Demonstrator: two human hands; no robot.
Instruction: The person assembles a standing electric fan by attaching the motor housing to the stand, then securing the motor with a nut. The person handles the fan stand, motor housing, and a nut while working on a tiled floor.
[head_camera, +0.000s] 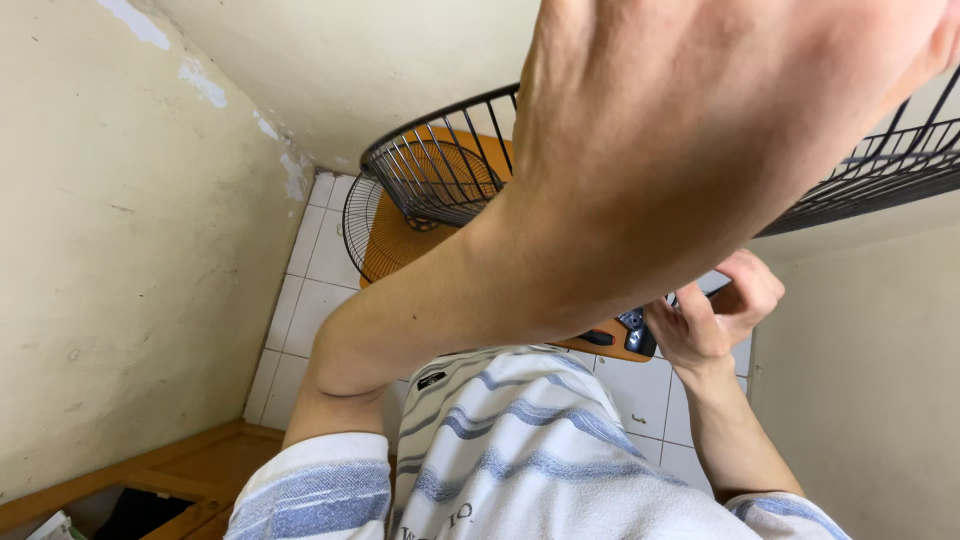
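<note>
Black wire fan guard (440, 170) hangs tilted beyond left hand (700, 120); orange fan body (400, 245) left of right hand (715, 315).

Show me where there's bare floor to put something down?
Bare white floor tiles lie between the cream wall and the fan guard. A few more tiles show beside the right hand. The middle is crowded by the orange fan base and left arm.

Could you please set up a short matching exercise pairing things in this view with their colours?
Things:
1. fan grille
2. floor tiles
3. shirt
4. fan base

Colours:
A. white with blue stripes
B. orange
C. black wire
D. plain white

Pairs: 1-C, 2-D, 3-A, 4-B
</note>
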